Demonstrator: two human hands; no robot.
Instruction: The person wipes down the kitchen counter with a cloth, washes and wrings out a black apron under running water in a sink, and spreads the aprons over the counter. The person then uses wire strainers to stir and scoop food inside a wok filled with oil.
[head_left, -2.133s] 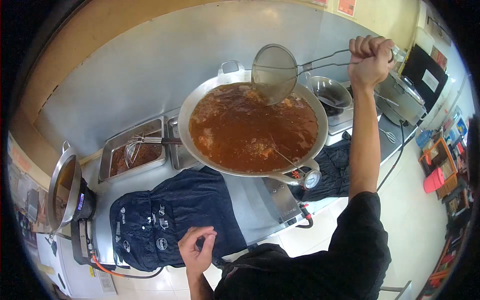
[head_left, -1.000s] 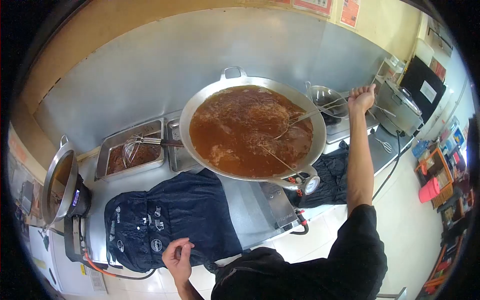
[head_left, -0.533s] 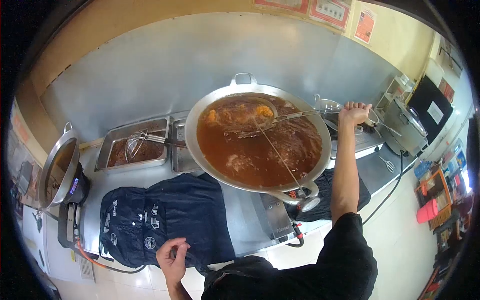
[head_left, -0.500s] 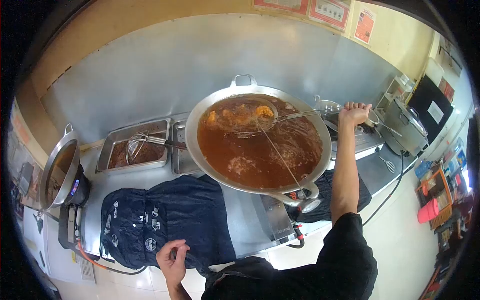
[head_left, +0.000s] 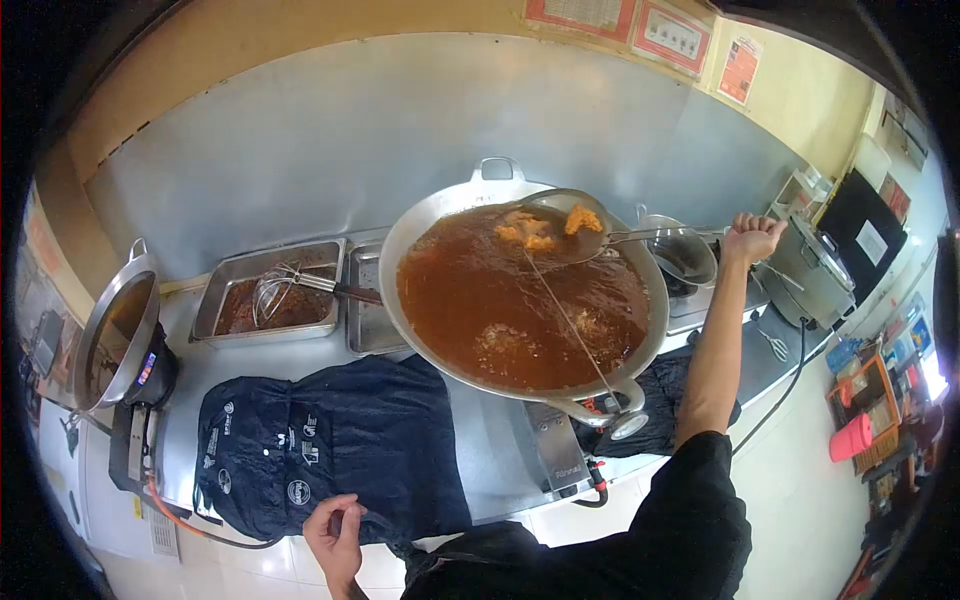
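My right hand [head_left: 754,240] is closed around the long handle of a skimmer [head_left: 640,235]. The skimmer's round head is tilted at the far right part of a big metal wok [head_left: 395,335], with orange-brown fried pieces [head_left: 522,232] in it. One larger fried piece [head_left: 583,219] lies nearer the handle. Bubbling brown oil [head_left: 450,320] fills much of the wok. A thin probe crosses the oil to a dial thermometer [head_left: 629,426] at the near handle. My left hand [head_left: 335,535] is low in front of me, fingers curled with the thumb against them, beside dark cloth [head_left: 370,430]; what it may hold is hidden.
A steel tray [head_left: 215,325] with brown contents and a whisk [head_left: 280,290] stands left of the wok. Farther left is a second wok [head_left: 150,270] on a burner. To the right are a strainer bowl [head_left: 690,250], a lidded pot [head_left: 810,270] and a hose [head_left: 775,395].
My right hand has moved right, drawing the skimmer toward the wok's right rim. Its head has come up out of the oil with fried pieces. My left hand stays low, slightly shifted.
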